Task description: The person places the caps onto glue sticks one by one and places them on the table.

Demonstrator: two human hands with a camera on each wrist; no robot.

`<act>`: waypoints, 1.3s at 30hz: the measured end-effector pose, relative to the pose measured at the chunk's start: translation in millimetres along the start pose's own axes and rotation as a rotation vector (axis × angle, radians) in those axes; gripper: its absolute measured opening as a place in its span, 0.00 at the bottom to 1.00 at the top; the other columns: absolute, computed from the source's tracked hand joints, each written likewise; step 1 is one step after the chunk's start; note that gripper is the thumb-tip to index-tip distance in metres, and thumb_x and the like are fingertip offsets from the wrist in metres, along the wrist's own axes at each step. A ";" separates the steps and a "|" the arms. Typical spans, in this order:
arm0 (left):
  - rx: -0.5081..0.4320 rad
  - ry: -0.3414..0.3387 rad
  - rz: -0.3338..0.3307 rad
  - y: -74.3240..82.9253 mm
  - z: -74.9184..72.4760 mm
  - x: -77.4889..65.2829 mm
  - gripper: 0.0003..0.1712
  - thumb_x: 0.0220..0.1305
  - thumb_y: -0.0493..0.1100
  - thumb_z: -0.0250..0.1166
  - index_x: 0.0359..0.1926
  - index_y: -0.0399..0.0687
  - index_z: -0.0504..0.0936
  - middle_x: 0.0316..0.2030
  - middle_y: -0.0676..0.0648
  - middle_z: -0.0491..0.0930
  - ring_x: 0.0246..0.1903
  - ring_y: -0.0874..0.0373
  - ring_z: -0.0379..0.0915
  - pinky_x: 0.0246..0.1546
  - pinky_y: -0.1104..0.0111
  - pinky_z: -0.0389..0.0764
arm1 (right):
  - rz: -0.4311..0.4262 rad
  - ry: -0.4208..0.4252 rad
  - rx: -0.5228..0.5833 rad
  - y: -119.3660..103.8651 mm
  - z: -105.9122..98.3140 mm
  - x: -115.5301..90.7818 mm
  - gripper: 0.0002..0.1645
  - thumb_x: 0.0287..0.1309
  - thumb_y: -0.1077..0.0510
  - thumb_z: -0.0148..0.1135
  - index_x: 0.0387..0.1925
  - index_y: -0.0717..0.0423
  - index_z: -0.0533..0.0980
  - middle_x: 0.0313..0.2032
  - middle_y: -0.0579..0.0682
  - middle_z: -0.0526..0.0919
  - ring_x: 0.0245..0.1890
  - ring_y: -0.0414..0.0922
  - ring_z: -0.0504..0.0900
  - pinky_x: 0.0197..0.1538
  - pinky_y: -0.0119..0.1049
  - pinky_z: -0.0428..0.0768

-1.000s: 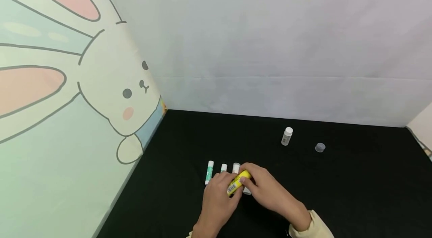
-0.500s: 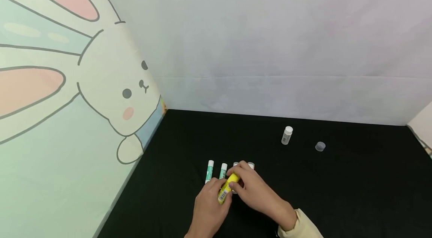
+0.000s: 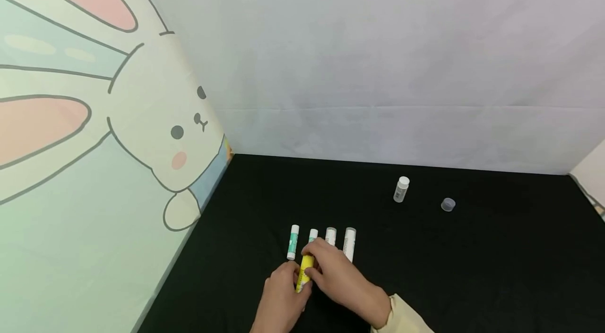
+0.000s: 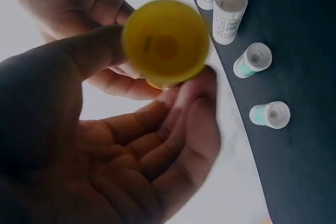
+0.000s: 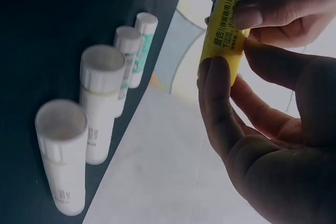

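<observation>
A yellow glue stick (image 3: 304, 271) is held between both hands, tilted, close in front of the row of sticks. The left hand (image 3: 282, 293) pinches its lower end between thumb and fingers. The right hand (image 3: 337, 275) grips the upper end. Printed text shows on the barrel in the right wrist view, and its round end faces the left wrist camera. Behind the hands stand two green-and-white glue sticks, the left one (image 3: 293, 242) in full view and the other (image 3: 313, 234) partly covered. To their right are two larger white glue sticks, a shorter-looking one (image 3: 331, 236) and another (image 3: 349, 242).
Farther back on the black tabletop (image 3: 496, 259) stands a small white bottle-like stick (image 3: 401, 189). Right of it is a translucent cap (image 3: 448, 205). A pale wall (image 3: 378, 60) rises behind the table, and a rabbit-print wall (image 3: 156, 102) borders its left side.
Both hands have shifted left and toward the body with the yellow glue stick, which now stands steeper. The white glue sticks, covered before, now show behind the right hand.
</observation>
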State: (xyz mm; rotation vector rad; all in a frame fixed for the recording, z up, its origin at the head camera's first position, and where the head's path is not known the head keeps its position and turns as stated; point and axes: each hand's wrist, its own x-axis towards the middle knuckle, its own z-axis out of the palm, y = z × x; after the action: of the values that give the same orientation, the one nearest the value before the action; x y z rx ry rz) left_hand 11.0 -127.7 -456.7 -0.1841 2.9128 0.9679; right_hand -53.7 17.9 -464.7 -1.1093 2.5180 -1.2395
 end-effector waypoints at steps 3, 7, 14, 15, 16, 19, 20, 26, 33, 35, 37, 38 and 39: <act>0.003 -0.019 -0.027 -3.6 -0.5 0.3 0.09 0.52 0.43 0.67 0.29 0.47 0.75 0.21 0.54 0.67 0.17 0.63 0.64 0.16 0.69 0.65 | -0.016 0.009 -0.028 -1.8 8.8 1.3 0.14 0.55 0.62 0.64 0.44 0.51 0.75 0.41 0.41 0.74 0.33 0.33 0.72 0.35 0.25 0.73; 0.017 -0.044 -0.051 -8.7 -0.6 1.4 0.08 0.51 0.41 0.67 0.27 0.46 0.74 0.21 0.52 0.68 0.17 0.61 0.65 0.16 0.69 0.66 | -0.032 0.010 -0.064 -3.4 18.6 3.1 0.13 0.54 0.64 0.64 0.43 0.53 0.76 0.39 0.42 0.74 0.32 0.32 0.71 0.34 0.24 0.72; 0.001 -0.106 -0.090 -17.1 -0.8 3.4 0.09 0.51 0.38 0.67 0.24 0.44 0.73 0.18 0.50 0.67 0.15 0.58 0.65 0.15 0.67 0.67 | -0.040 -0.027 -0.137 -2.6 31.9 4.6 0.13 0.52 0.64 0.65 0.41 0.54 0.75 0.35 0.40 0.71 0.28 0.30 0.68 0.30 0.21 0.70; 0.001 -0.110 -0.096 -17.9 -0.5 3.8 0.09 0.51 0.38 0.67 0.24 0.44 0.73 0.18 0.50 0.67 0.15 0.58 0.65 0.15 0.67 0.67 | -0.043 -0.030 -0.146 -2.0 33.5 4.6 0.13 0.52 0.64 0.66 0.41 0.54 0.75 0.34 0.40 0.71 0.28 0.30 0.68 0.30 0.21 0.70; -0.001 -0.112 -0.101 -18.7 -0.1 4.1 0.10 0.51 0.38 0.67 0.24 0.44 0.73 0.18 0.50 0.67 0.14 0.58 0.65 0.15 0.67 0.67 | -0.045 -0.033 -0.154 -1.3 35.1 4.8 0.13 0.52 0.64 0.65 0.41 0.54 0.75 0.34 0.40 0.71 0.28 0.30 0.68 0.30 0.20 0.70; 0.019 -0.109 -0.119 -20.7 1.8 5.6 0.11 0.51 0.38 0.68 0.24 0.44 0.72 0.17 0.50 0.67 0.15 0.58 0.65 0.15 0.66 0.67 | -0.050 -0.037 -0.165 0.4 38.7 5.1 0.13 0.52 0.65 0.64 0.40 0.54 0.75 0.34 0.41 0.71 0.29 0.30 0.68 0.30 0.20 0.69; 0.029 -0.107 -0.124 -21.3 2.5 6.1 0.11 0.50 0.38 0.68 0.24 0.44 0.72 0.17 0.49 0.66 0.15 0.57 0.65 0.15 0.66 0.67 | -0.053 -0.037 -0.169 0.7 39.6 5.4 0.13 0.52 0.65 0.64 0.41 0.54 0.75 0.34 0.41 0.71 0.29 0.30 0.68 0.30 0.20 0.69; 0.039 -0.107 -0.148 -24.9 6.1 7.6 0.13 0.51 0.38 0.69 0.22 0.44 0.71 0.16 0.49 0.66 0.13 0.56 0.64 0.14 0.65 0.66 | -0.067 -0.046 -0.173 0.8 45.2 5.9 0.11 0.55 0.66 0.61 0.40 0.54 0.75 0.33 0.42 0.73 0.29 0.31 0.70 0.29 0.21 0.69; 0.054 -0.117 -0.162 -28.9 10.5 9.8 0.13 0.51 0.38 0.69 0.21 0.44 0.70 0.16 0.48 0.65 0.13 0.55 0.63 0.14 0.64 0.65 | -0.078 -0.063 -0.203 1.9 48.6 5.1 0.09 0.55 0.67 0.61 0.38 0.55 0.76 0.34 0.43 0.75 0.32 0.33 0.73 0.32 0.22 0.71; 0.062 -0.117 -0.166 -29.6 11.6 10.5 0.13 0.51 0.37 0.69 0.21 0.43 0.71 0.15 0.47 0.65 0.13 0.55 0.63 0.14 0.65 0.65 | -0.066 -0.081 -0.204 2.3 48.6 5.5 0.09 0.56 0.66 0.60 0.39 0.56 0.77 0.35 0.44 0.76 0.33 0.34 0.74 0.33 0.22 0.72; 0.067 -0.118 -0.173 -29.8 12.3 10.7 0.14 0.51 0.37 0.69 0.21 0.43 0.70 0.15 0.47 0.64 0.13 0.55 0.63 0.14 0.64 0.64 | -0.056 -0.098 -0.208 2.1 48.3 5.7 0.09 0.57 0.66 0.59 0.40 0.56 0.77 0.36 0.44 0.76 0.35 0.34 0.75 0.35 0.23 0.73; 0.069 -0.116 -0.175 -29.7 12.4 10.4 0.14 0.51 0.37 0.69 0.20 0.43 0.70 0.15 0.47 0.64 0.13 0.55 0.63 0.14 0.64 0.64 | -0.052 -0.103 -0.207 2.0 48.1 5.6 0.10 0.57 0.65 0.59 0.41 0.56 0.77 0.37 0.45 0.77 0.37 0.35 0.75 0.36 0.23 0.73; 0.073 -0.113 -0.174 -29.4 12.4 9.9 0.14 0.51 0.37 0.69 0.20 0.44 0.70 0.15 0.47 0.64 0.13 0.55 0.63 0.14 0.65 0.64 | -0.050 -0.106 -0.204 1.9 47.9 5.3 0.10 0.57 0.65 0.59 0.42 0.56 0.77 0.38 0.45 0.77 0.38 0.35 0.75 0.37 0.24 0.73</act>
State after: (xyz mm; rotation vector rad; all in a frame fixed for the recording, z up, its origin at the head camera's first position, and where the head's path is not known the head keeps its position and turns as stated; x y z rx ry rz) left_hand 5.5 -144.5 -485.0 -0.3599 2.7689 0.8166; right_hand -39.2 -15.3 -496.4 -1.2519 2.5952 -0.9228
